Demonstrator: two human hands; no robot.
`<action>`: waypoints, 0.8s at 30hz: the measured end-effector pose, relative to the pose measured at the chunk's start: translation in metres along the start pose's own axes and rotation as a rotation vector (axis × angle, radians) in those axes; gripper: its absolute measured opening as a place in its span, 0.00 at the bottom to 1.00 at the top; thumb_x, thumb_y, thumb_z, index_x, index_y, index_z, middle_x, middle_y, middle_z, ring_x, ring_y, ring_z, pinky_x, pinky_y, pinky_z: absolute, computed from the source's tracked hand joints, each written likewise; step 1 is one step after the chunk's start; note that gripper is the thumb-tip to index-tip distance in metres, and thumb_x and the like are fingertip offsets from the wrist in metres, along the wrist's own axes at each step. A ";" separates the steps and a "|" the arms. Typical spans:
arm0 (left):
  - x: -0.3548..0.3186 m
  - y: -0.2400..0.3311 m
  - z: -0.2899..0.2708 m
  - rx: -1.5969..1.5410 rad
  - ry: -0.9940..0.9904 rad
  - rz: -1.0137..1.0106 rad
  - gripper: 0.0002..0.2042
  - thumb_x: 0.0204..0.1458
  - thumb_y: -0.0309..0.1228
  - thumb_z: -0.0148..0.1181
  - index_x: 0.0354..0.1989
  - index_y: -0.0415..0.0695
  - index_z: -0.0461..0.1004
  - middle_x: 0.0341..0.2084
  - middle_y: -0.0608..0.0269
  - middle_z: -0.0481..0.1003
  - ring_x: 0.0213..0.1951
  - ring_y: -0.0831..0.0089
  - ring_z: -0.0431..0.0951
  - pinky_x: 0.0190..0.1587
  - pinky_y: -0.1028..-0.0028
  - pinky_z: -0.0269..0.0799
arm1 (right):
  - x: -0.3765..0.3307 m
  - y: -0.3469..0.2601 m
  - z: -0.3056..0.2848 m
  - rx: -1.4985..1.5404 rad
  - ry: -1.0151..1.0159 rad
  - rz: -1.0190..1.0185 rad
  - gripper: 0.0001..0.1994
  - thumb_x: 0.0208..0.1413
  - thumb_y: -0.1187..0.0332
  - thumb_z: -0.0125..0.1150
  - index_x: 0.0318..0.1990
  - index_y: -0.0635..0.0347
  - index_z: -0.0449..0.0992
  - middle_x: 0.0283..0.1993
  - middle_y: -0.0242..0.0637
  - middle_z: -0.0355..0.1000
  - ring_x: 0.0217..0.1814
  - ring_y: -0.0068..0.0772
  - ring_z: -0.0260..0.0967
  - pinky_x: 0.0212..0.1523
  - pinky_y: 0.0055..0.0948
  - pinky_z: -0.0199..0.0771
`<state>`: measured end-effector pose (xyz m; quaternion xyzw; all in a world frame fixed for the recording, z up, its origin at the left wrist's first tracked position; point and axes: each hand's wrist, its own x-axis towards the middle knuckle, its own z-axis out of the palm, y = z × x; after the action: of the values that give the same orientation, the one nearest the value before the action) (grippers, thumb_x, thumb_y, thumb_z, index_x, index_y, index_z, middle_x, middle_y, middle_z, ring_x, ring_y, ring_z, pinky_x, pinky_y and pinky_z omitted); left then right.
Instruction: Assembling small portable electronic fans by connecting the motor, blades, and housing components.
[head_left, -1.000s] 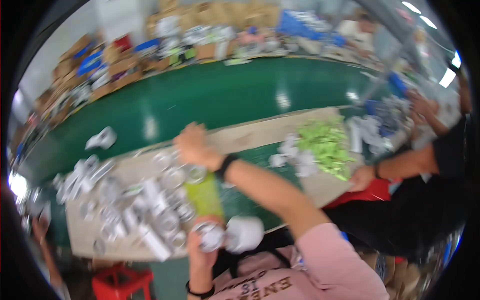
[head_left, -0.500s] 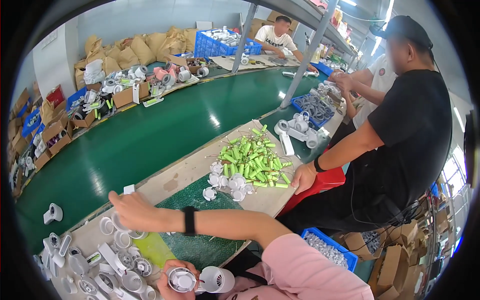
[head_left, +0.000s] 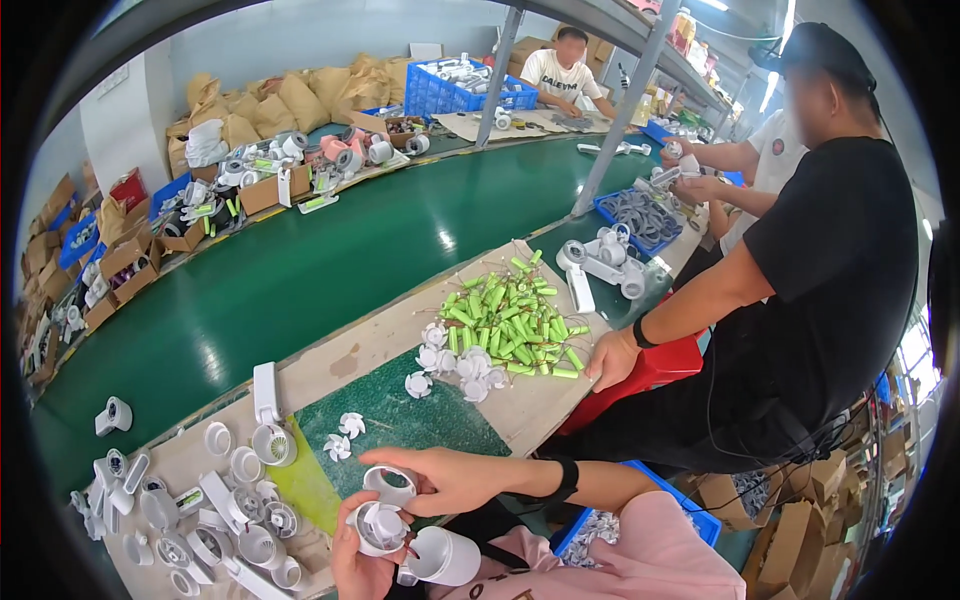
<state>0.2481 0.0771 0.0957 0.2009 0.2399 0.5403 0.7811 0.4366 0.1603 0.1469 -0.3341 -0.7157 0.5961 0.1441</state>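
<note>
Near the lower edge, my left hand (head_left: 358, 555) is closed around a round white fan housing (head_left: 380, 528) with a bladed fan wheel inside. My right hand (head_left: 445, 478) grips a white plastic ring (head_left: 390, 486) right at the housing's upper rim; I cannot tell whether the two parts touch. A white cylindrical fan shell (head_left: 445, 556) lies against the left hand's fingers, with a short red wire between it and the housing. Two loose white fan wheels (head_left: 345, 430) rest on the green mat (head_left: 400, 432) beyond my hands.
Many white fan parts (head_left: 225, 520) crowd the bench at left. Green battery cells (head_left: 510, 320) and more fan wheels (head_left: 470, 365) are heaped ahead. A co-worker's hand (head_left: 612, 358) rests on the bench edge at right. Beyond runs a green conveyor belt (head_left: 300, 270); a blue crate (head_left: 705, 525) sits lower right.
My right hand has come back from the white parts at the left, bringing a ring to the housing. The left hand has stayed low with the housing, now turned slightly.
</note>
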 end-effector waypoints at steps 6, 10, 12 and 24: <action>-0.005 -0.004 0.009 0.062 0.045 -0.005 0.25 0.54 0.48 0.46 0.49 0.37 0.64 0.37 0.51 0.72 0.35 0.64 0.74 0.34 0.72 0.67 | -0.016 0.032 0.006 0.546 -0.153 -0.138 0.33 0.51 0.81 0.49 0.65 0.58 0.47 0.45 0.38 0.68 0.39 0.24 0.69 0.39 0.24 0.71; 0.000 -0.010 0.010 0.125 0.190 -0.061 0.24 0.58 0.50 0.39 0.47 0.40 0.65 0.32 0.52 0.74 0.28 0.67 0.76 0.21 0.78 0.65 | -0.022 0.041 0.002 0.385 -0.037 -0.118 0.31 0.52 0.76 0.57 0.64 0.57 0.53 0.47 0.39 0.69 0.40 0.19 0.68 0.39 0.21 0.71; 0.002 -0.009 0.013 0.142 0.134 -0.121 0.22 0.58 0.47 0.40 0.48 0.40 0.65 0.31 0.53 0.74 0.28 0.70 0.74 0.23 0.77 0.66 | -0.030 0.032 0.003 0.388 0.063 -0.132 0.30 0.52 0.77 0.57 0.63 0.56 0.55 0.49 0.37 0.69 0.45 0.22 0.68 0.44 0.23 0.70; 0.010 -0.003 0.016 0.088 0.188 -0.236 0.19 0.59 0.46 0.38 0.42 0.41 0.67 0.26 0.59 0.74 0.21 0.76 0.71 0.20 0.79 0.67 | -0.034 0.023 0.009 0.336 0.194 -0.159 0.27 0.48 0.74 0.64 0.57 0.61 0.62 0.49 0.34 0.65 0.45 0.24 0.68 0.42 0.23 0.69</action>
<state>0.2633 0.0848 0.1051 0.1539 0.3576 0.4499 0.8037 0.4628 0.1329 0.1290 -0.3038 -0.6130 0.6589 0.3127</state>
